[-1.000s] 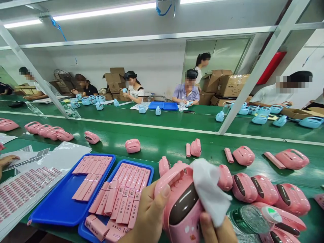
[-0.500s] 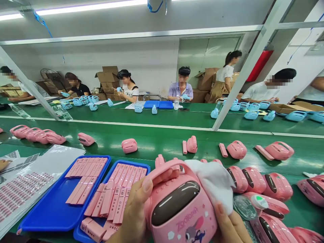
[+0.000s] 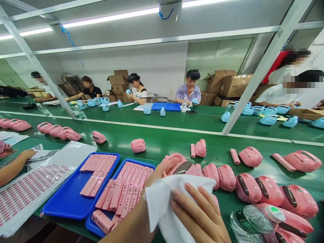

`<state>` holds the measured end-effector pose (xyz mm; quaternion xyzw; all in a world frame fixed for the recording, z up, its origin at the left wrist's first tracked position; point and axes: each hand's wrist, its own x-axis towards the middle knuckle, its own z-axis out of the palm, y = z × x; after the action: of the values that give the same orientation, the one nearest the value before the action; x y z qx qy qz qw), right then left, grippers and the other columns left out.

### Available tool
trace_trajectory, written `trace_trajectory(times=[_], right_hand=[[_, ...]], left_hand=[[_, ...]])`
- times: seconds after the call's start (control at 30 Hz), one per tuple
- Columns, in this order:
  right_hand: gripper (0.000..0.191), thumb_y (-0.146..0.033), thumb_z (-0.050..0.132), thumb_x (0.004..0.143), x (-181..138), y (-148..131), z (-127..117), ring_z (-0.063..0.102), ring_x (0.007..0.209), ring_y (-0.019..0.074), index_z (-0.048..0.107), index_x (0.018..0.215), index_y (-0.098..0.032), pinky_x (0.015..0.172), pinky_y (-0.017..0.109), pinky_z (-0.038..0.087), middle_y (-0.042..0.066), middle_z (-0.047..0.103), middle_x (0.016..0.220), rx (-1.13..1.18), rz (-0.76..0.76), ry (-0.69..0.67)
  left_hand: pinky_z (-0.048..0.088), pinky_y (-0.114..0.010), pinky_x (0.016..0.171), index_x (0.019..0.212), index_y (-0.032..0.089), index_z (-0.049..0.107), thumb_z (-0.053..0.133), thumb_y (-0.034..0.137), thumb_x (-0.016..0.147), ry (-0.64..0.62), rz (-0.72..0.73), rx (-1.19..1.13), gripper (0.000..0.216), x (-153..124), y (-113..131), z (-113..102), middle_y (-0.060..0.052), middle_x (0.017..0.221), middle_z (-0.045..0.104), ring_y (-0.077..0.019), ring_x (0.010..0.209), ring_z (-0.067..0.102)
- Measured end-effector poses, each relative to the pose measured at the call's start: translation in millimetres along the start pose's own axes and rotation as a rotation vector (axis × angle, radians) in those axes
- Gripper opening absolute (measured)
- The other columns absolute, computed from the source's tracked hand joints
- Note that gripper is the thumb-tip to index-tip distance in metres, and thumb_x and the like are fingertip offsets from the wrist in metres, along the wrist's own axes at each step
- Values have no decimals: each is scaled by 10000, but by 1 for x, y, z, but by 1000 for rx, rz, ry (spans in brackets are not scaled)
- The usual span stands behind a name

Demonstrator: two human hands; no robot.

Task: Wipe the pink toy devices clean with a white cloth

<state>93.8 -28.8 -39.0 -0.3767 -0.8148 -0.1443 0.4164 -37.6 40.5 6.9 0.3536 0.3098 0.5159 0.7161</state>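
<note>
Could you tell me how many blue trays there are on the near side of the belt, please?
2. One blue tray lies left, partly filled with pink strips; the other blue tray sits beside it on the right, nearly full, just left of the left hand.

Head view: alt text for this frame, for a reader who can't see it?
Right hand presses a white cloth over a pink device that the left hand grips at its handle, above a green belt. Two blue trays of pink strips lie to the left, more pink devices to the right.
</note>
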Motion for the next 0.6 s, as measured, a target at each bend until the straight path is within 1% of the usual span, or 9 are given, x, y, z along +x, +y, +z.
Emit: trace_trajectory(times=[0.07, 0.13, 0.17, 0.23, 0.3, 0.33, 0.4, 0.5, 0.6], right_hand=[[392, -302, 398, 980, -20, -7, 12, 331, 1300, 244, 422, 1371, -313, 1135, 440, 176, -10, 518, 1287, 52, 162, 102], [396, -320, 417, 976, -34, -11, 23, 232, 1341, 251, 398, 1366, -382, 1130, 500, 153, -53, 397, 1385, 166, 400, 223], [415, -306, 417, 976, -38, -12, 27, 166, 1361, 235, 363, 1375, -406, 1133, 510, 119, -90, 314, 1427, 236, 521, 281], [453, -266, 408, 978, -38, -9, 31, 58, 1380, 196, 307, 1394, -414, 1135, 503, 30, -144, 195, 1460, 352, 714, 364], [433, -284, 408, 977, -30, -4, 28, 30, 1386, 212, 338, 1396, -368, 1130, 516, -1, -129, 170, 1476, 404, 796, 401], [420, -315, 417, 974, -24, 0, 25, 56, 1388, 238, 370, 1390, -334, 1134, 523, 31, -97, 187, 1483, 455, 827, 423], [435, -383, 420, 968, -12, 6, 19, 159, 1375, 271, 385, 1392, -288, 1130, 506, 185, -26, 271, 1473, 619, 931, 488], [493, -478, 353, 968, 3, 9, 14, 354, 1299, 282, 338, 1416, -272, 1015, 453, 427, 44, 436, 1381, 918, 1057, 546], [493, -536, 338, 949, 4, 8, 15, 540, 1136, 292, 413, 1370, -292, 891, 441, 524, 69, 571, 1236, 1076, 1057, 507]], left_hand=[[394, -371, 1007, 1060, 134, 664, 572, 335, 830, 23, -115, -82, 319, 4, 2, 1, -93, 1129, 675, -268, 1088, 595], [420, -403, 972, 1068, 108, 651, 480, 415, 867, 56, -262, -257, 405, 7, 3, 4, -106, 1024, 702, -271, 997, 634], [430, -399, 959, 1058, 91, 650, 464, 418, 873, 64, -320, -350, 420, 8, 3, 6, -109, 956, 714, -263, 955, 648], [436, -358, 951, 1008, 76, 661, 476, 377, 876, 68, -361, -486, 377, 8, 1, 10, -99, 846, 723, -238, 928, 655], [443, -342, 939, 964, 99, 669, 477, 332, 882, 73, -403, -564, 313, 7, -1, 15, -68, 783, 724, -220, 913, 661], [446, -347, 935, 959, 106, 667, 470, 319, 886, 78, -438, -594, 299, 6, -3, 17, -57, 758, 722, -217, 902, 664], [451, -364, 928, 998, 103, 652, 459, 328, 893, 69, -495, -642, 314, 4, -6, 20, -52, 746, 720, -220, 897, 665], [453, -379, 923, 1094, 89, 615, 454, 404, 890, 16, -521, -673, 409, 2, -11, 22, -74, 807, 726, -237, 939, 654], [445, -377, 930, 1105, 86, 614, 459, 504, 869, -102, -477, -654, 504, 1, -17, 18, -97, 875, 725, -257, 1004, 631]])
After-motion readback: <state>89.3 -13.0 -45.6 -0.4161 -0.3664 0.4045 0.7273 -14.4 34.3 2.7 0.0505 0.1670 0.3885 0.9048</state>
